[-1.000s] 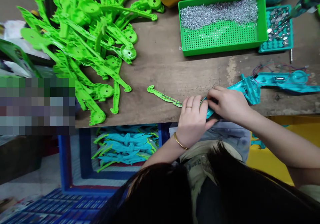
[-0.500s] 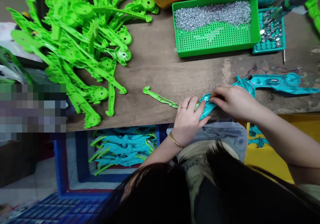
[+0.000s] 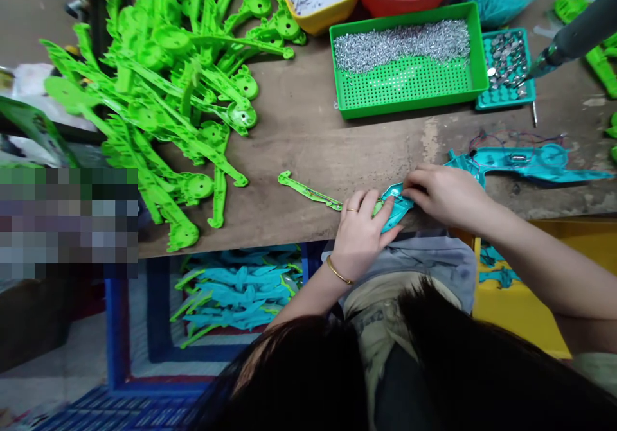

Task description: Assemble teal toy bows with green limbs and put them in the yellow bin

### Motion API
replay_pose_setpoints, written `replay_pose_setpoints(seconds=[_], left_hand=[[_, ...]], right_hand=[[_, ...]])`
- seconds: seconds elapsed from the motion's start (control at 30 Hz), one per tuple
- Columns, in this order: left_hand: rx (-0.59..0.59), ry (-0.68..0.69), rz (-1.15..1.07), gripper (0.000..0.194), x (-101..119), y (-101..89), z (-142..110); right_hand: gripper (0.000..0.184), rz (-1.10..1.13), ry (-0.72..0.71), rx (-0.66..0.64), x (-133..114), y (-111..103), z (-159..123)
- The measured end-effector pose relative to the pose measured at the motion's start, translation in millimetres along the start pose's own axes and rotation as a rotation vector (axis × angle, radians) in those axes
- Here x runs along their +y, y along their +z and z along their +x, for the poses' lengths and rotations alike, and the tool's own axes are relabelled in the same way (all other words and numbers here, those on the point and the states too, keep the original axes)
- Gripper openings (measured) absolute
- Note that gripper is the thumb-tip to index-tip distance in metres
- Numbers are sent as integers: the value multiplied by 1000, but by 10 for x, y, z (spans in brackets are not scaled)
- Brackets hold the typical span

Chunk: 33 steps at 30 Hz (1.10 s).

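My left hand [image 3: 359, 225] is closed over a teal plastic shell [image 3: 399, 211] at the table's front edge, thumb below and fingers on top. From under those fingers a thin green plastic arm [image 3: 308, 192] with a wire along it sticks out to the left. At the shell's right end, my right hand [image 3: 441, 190] has thumb and forefinger pinched together; what lies between the fingertips is too small to make out. Behind the right hand, a longer teal part [image 3: 535, 159] with thin red and blue wires extends rightward; whether it joins the shell is hidden.
Green plastic parts [image 3: 159, 97] are heaped at left. Behind stand a green tray [image 3: 409, 100] of screws, a teal tray [image 3: 506, 100] of small metal pieces, yellow [image 3: 318, 23] and red [image 3: 409, 0] bowls. A dark tool [image 3: 578, 33] hangs at right. Below is a blue crate [image 3: 116, 328].
The camera view has shifted slightly, showing more of the bowls at the back. Both hands stay on the teal shell with only slight finger movement.
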<state>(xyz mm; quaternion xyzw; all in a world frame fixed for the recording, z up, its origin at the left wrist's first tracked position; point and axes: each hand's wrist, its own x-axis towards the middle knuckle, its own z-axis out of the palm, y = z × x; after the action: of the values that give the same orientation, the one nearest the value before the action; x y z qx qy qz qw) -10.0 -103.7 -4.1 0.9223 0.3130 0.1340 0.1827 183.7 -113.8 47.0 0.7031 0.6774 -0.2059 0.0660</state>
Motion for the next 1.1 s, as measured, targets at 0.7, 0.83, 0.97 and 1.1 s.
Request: replay_pose_setpoints(seconds=[0.7, 0.83, 0.97, 1.1], left_hand=[[4, -4, -9, 46, -18, 21, 12], [48, 14, 13, 46, -29, 28, 1], [63, 14, 31, 42, -35, 19, 12], [68, 27, 24, 41, -41, 24, 18]], right_hand=[[28, -26, 120, 153, 273, 83, -72], [27, -69, 103, 142, 272, 53, -49], [23, 11, 44, 123, 339, 52, -72], [24, 5, 107, 153, 314, 63, -71]])
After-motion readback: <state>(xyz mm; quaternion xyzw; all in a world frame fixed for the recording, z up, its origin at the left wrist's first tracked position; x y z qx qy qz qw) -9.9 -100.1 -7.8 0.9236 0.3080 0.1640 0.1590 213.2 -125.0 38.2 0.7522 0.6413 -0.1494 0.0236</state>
